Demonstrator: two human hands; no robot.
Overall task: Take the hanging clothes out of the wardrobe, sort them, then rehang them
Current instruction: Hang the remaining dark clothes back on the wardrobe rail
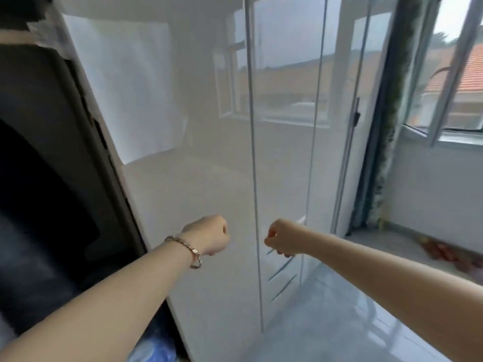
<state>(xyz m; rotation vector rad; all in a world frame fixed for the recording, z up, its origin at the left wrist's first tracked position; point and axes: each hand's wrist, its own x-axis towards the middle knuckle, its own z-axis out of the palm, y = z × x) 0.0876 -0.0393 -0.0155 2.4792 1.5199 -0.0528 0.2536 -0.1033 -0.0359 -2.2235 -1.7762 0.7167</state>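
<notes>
A tall white glossy wardrobe stands in front of me with its left door [183, 158] and right door [285, 131] both closed, so no hanging clothes are visible. My right hand [283, 239] is closed around the slim silver handle [301, 220] of the right door, just right of the seam. My left hand [209, 235], with a bracelet on the wrist, is a closed fist against the left door just left of the seam. I cannot make out a handle inside it.
Drawer fronts with slanted handles [282, 269] sit low on the wardrobe's right section. A dark bulky object [52, 178] fills the left edge, with a blue bag [156, 348] below it. An open window [457, 87], a curtain [389, 126] and reddish items [444, 254] on the floor are at the right.
</notes>
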